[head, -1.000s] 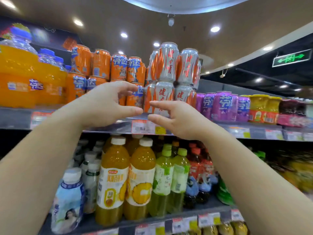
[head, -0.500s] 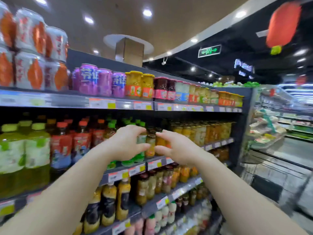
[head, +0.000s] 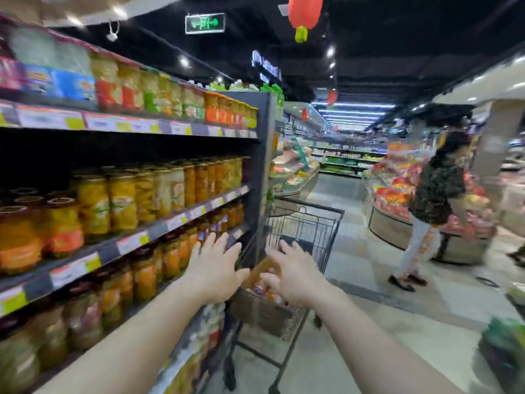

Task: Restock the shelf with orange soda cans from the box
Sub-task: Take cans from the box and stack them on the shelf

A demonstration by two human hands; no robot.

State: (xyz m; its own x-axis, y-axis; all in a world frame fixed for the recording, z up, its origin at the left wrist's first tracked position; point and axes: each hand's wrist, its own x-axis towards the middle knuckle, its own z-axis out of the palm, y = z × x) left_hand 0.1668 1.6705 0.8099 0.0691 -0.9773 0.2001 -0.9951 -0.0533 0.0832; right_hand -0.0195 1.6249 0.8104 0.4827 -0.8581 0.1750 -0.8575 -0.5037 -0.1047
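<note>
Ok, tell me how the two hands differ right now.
The left hand sits nearer the jar shelf, fingers spread and pointing up; the right hand is over the cardboard box in the cart, fingers curled downward. Both are open, empty and stretched forward.

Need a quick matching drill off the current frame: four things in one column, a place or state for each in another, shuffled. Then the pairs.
Things:
1. left hand
2. cardboard box
3. lantern
4. shopper

Places or states:
A. hanging from the ceiling
B. sitting in the shopping cart
C. standing by the produce display on the right
D. open, fingers spread, empty

Pairs: 1-D, 2-B, 3-A, 4-C
</note>
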